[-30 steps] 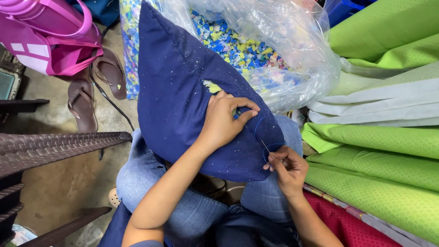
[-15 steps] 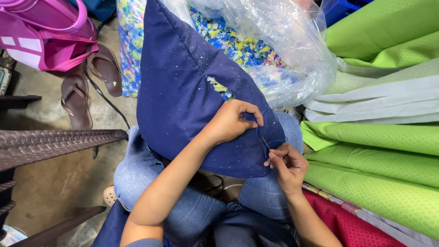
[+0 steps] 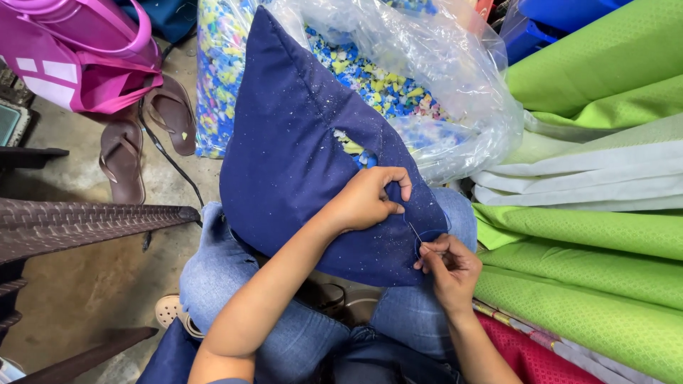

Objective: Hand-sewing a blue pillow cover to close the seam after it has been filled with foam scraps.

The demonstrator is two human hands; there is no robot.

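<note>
A stuffed navy-blue cushion (image 3: 299,163) rests on my lap, flecked with small foam crumbs. Its open seam (image 3: 352,148) shows coloured foam bits inside. My left hand (image 3: 366,199) pinches the cushion fabric beside the seam near the lower corner. Just below and to the right, my right hand (image 3: 445,267) holds a thin sewing needle (image 3: 415,232) whose tip pokes into the cushion's edge. A loop of dark thread runs from the needle along the fabric.
A clear plastic sack (image 3: 427,78) of multicoloured foam pieces stands behind the cushion. Rolls of green fabric (image 3: 590,235) and a red one (image 3: 541,352) are stacked at right. Brown sandals (image 3: 142,135), a pink bag (image 3: 78,57) and a dark woven bench (image 3: 78,220) lie at left.
My left hand has shifted slightly down the seam, keeping its pinch. My right hand has moved the needle a little lower at the cushion's edge.
</note>
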